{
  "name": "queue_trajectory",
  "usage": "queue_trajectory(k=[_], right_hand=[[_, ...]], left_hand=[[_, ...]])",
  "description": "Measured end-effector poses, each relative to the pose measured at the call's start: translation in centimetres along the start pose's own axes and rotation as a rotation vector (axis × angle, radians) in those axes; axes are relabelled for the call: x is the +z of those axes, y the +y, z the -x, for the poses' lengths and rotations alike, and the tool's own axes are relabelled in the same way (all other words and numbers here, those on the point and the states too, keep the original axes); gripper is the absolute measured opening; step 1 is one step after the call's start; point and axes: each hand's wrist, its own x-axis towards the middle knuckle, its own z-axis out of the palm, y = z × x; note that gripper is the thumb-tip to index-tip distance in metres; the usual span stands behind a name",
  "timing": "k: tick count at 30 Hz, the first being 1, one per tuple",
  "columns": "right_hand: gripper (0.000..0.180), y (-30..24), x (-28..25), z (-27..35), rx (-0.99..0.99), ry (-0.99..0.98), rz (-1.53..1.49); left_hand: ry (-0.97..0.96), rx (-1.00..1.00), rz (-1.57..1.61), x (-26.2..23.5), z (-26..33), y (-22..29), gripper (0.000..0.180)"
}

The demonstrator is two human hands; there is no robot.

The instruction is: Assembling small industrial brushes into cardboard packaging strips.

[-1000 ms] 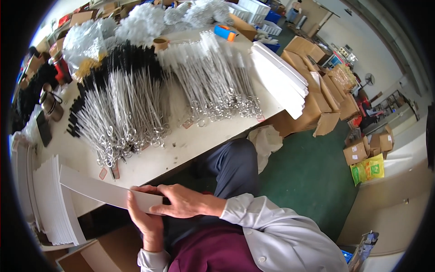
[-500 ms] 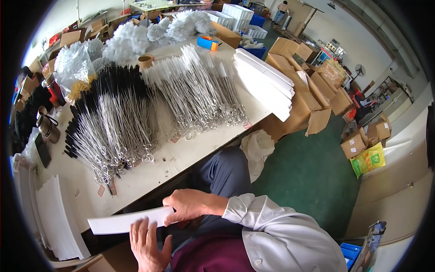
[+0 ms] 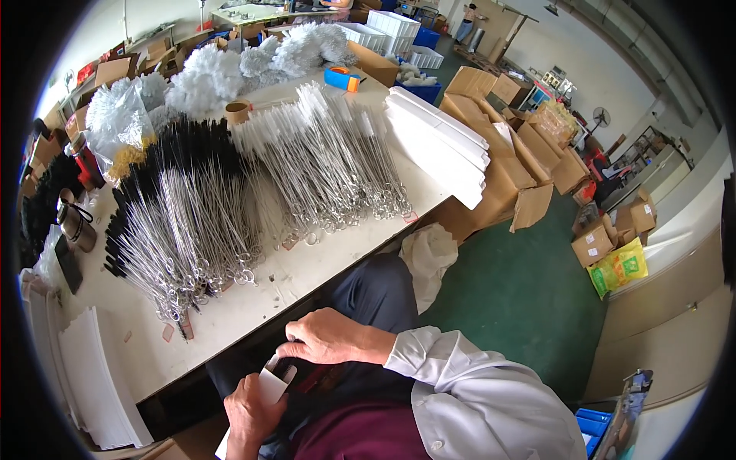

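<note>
A long, narrow white carton slants over my lap, with its upper end open and small flaps standing out. My left hand is wrapped round its middle and hides part of it. At the open end, my right hand has its fingers bent and its thumb and fingertips against a flap. On the table in front lie bundles of wire-handled brushes with ring ends: black-bristled brushes to the left, white-bristled brushes to the right.
A stack of white cartons lies at the table's left end, another white stack at its right. A tape dispenser, a tape roll and a steel flask stand on the table. Cardboard boxes stand beyond its right edge.
My left hand, open beside the carton before, has closed round it. The carton has turned from lying crosswise to a steeper slant, and its open end now shows by my right hand.
</note>
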Motion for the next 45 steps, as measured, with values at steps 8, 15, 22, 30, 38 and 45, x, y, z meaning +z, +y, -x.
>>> queue_trajectory(k=[8, 15, 22, 30, 38, 45], right_hand=[[0.022, -1.1, 7.3, -0.4, -0.081, 0.405, -0.217], [0.026, -2.1, 5.7, 0.0, 0.075, 0.31, -0.425], [0.023, -1.0, 5.1, 0.7, 0.3, 0.219, -0.946], [0.006, -0.8, 7.4, 1.2, 0.099, 0.402, -0.663], [0.008, -0.8, 7.2, 1.0, -0.05, 0.329, -0.512], [0.018, -1.2, 8.3, 0.9, 0.249, 0.268, -0.973]], left_hand=[[0.021, -0.025, -0.055, 1.7, 0.1, 0.3, 0.05], [0.11, 0.01, -0.052, 1.4, 0.9, 0.7, 0.045], [0.076, -0.063, 0.011, 1.5, 0.0, 0.8, 0.042], [0.026, -0.169, 0.035, 1.4, 1.4, 0.6, 0.045], [0.07, -0.106, 0.011, 2.2, 1.7, 0.7, 0.041], [0.036, -0.183, 0.071, 2.6, 2.0, 1.3, 0.044]])
